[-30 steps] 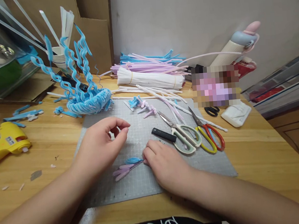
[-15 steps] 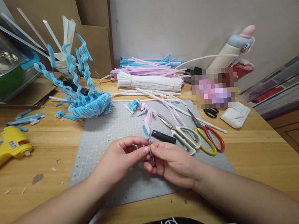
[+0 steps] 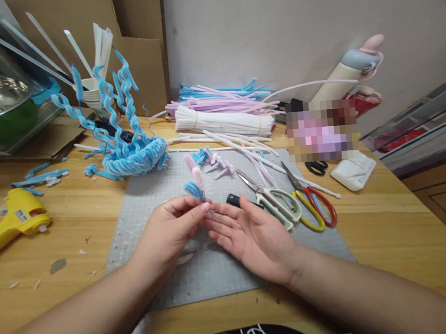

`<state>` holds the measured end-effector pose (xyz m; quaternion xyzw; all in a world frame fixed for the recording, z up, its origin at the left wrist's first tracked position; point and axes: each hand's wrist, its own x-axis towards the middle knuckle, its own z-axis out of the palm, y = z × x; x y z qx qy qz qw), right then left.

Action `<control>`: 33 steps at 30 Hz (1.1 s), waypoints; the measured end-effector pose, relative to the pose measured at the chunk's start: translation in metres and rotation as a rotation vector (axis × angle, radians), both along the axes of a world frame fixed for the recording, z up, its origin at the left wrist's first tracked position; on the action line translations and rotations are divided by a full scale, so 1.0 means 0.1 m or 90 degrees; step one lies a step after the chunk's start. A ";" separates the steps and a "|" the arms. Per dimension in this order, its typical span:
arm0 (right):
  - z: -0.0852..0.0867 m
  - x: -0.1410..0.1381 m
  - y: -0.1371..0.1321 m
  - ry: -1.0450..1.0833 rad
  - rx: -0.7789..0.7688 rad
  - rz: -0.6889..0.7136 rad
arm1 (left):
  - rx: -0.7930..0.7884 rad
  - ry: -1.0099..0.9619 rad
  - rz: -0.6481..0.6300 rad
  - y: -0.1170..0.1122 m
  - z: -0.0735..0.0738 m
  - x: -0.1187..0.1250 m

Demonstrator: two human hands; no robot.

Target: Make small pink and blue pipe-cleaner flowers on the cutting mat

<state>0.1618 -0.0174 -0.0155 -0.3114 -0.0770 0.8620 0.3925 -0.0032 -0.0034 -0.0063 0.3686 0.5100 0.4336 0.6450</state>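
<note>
Head-worn view, facing forward-down, table [image 3: 385,226] near

The right grip [image 3: 250,239] bars the middle of the grey gridded cutting mat [image 3: 224,280]; green-and-white-handled metal scissors [image 3: 262,190] obstruct its right; wooden counter [image 3: 389,221] farther right offers passage.

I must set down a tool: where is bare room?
Bare wooden table lies right of the grey gridded mat, below the white rounded box; mostly bare mat shows between the blue fuzzy ring and left hand. Crowded: mat's upper right, with two metal scissors.

two hands [image 3: 177,222] [image 3: 251,237], one glue gun [image 3: 20,216], two scissors [image 3: 260,189] [image 3: 300,186], perhaps a third pair [image 3: 316,172]
</note>
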 end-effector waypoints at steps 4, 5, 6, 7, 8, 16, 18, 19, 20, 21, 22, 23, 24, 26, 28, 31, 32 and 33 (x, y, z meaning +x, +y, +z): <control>0.06 -0.01 -0.01 0.075 -0.041 0.003 | 0.042 -0.002 -0.036 -0.05 0.01 0.03; 0.07 -0.02 -0.01 0.087 -0.041 0.012 | 0.042 -0.010 -0.060 -0.07 0.01 0.05; 0.07 -0.02 -0.02 0.095 -0.039 0.021 | 0.041 -0.017 -0.084 -0.10 0.01 0.07; 0.07 -0.02 -0.02 0.101 -0.037 0.028 | 0.041 -0.020 -0.106 -0.13 0.01 0.10; 0.08 -0.03 -0.03 0.104 -0.035 0.035 | 0.046 -0.018 -0.122 -0.15 0.01 0.12; 0.06 -0.04 -0.04 0.067 -0.040 0.026 | 0.185 0.121 -0.154 -0.21 -0.01 0.21; 0.07 -0.05 -0.04 0.062 -0.041 0.025 | 0.179 0.134 -0.151 -0.21 -0.01 0.22; 0.07 -0.05 -0.04 0.059 -0.039 0.028 | 0.164 0.125 -0.154 -0.20 -0.02 0.22; 0.07 -0.06 -0.05 0.055 -0.036 0.034 | 0.135 0.105 -0.162 -0.20 -0.02 0.22; 0.06 -0.06 -0.05 0.047 -0.028 0.041 | 0.093 0.075 -0.172 -0.19 -0.03 0.20; 0.05 -0.06 -0.06 0.033 -0.013 0.042 | 0.046 0.038 -0.177 -0.17 -0.03 0.19; 0.04 -0.06 -0.07 0.007 0.012 0.032 | 0.004 -0.003 -0.175 -0.16 -0.02 0.17; 0.03 -0.06 -0.08 -0.032 0.050 0.010 | -0.028 -0.036 -0.162 -0.14 -0.02 0.15; 0.01 -0.04 -0.10 -0.139 0.150 -0.047 | -0.050 -0.065 -0.102 -0.09 0.00 0.10; 0.01 -0.02 -0.11 -0.231 0.231 -0.062 | -0.050 -0.063 -0.053 -0.06 0.02 0.06; 0.02 -0.01 -0.11 -0.286 0.266 -0.004 | -0.061 -0.081 -0.065 -0.03 0.04 0.03; 0.03 -0.01 -0.11 -0.297 0.269 0.012 | -0.065 -0.091 -0.086 -0.04 0.04 0.03; 0.03 -0.01 -0.10 -0.309 0.273 0.023 | -0.067 -0.097 -0.103 -0.04 0.04 0.04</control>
